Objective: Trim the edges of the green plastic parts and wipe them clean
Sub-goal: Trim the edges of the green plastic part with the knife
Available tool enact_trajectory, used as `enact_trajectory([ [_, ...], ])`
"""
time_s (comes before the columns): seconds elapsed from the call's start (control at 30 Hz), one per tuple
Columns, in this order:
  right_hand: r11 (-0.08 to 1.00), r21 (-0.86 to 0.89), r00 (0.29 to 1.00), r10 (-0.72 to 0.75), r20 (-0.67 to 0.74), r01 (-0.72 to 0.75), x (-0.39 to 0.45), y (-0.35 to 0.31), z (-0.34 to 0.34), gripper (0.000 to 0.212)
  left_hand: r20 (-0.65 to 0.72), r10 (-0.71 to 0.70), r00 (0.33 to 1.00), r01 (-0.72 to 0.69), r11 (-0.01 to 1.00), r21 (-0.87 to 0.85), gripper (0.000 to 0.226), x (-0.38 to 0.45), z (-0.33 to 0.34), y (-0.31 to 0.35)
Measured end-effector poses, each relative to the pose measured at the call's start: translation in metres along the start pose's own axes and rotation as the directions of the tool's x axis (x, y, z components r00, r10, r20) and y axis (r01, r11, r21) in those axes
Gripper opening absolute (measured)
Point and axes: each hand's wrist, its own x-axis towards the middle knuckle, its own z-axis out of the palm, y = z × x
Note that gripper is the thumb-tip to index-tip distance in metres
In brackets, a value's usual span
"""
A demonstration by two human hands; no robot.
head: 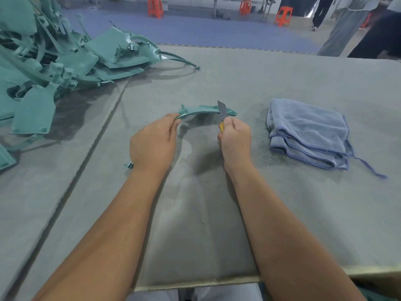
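Above the grey surface [282, 88], the left hand [153, 144] pinches 1 end of a curved green plastic part [201, 110]; the right hand [235, 139] grips a yellow-handled knife [222, 115], blade against the part. Folded blue cloth [308, 133] lies right; piled green parts [54, 57] lie far left.

both forearms bare, no sleeves or gloves; pale grey trousers [227, 293] at the lap

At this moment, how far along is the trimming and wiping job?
Done: green shavings by the towel suggest earlier trimming. In hand: left hand holds a curved green part, right hand works the knife along its edge. Left: wiping with the folded blue towel, and the green pile.
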Motion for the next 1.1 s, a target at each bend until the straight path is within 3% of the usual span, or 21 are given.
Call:
enact_trajectory([
  [0.2, 0.977, -0.111, 0.980, -0.170, 0.103, 0.181, -0.018, -0.009, 0.017, 0.043, 0.056, 0.030, 0.998, -0.033, 0.998, 0.047, 0.035, 0.000, 0.003, 0.004],
  [0.33, 0.997, -0.023, 0.994, -0.076, -0.084, 0.075, -0.015, -0.014, 0.013, 0.043, 0.047, 0.006, 0.999, -0.008, 0.999, 0.052, 0.038, -0.001, 0.003, 0.004],
  [0.43, 0.991, -0.136, 0.976, -0.034, -0.215, 0.005, -0.006, -0.009, -0.001, 0.042, 0.039, 0.000, 0.999, -0.002, 0.999, 0.046, 0.039, 0.000, 0.004, 0.003],
  [0.6, 0.950, -0.308, 0.991, -0.085, -0.108, 0.048, -0.009, -0.011, 0.000, 0.043, 0.014, 0.013, 1.000, -0.013, 0.998, 0.062, 0.039, 0.002, 0.005, 0.001],
  [1.1, 0.997, -0.074, 0.995, -0.024, -0.096, 0.017, -0.011, -0.010, 0.001, 0.042, -0.016, 0.046, 0.999, -0.045, 0.997, 0.068, 0.038, 0.002, 0.005, -0.002],
])
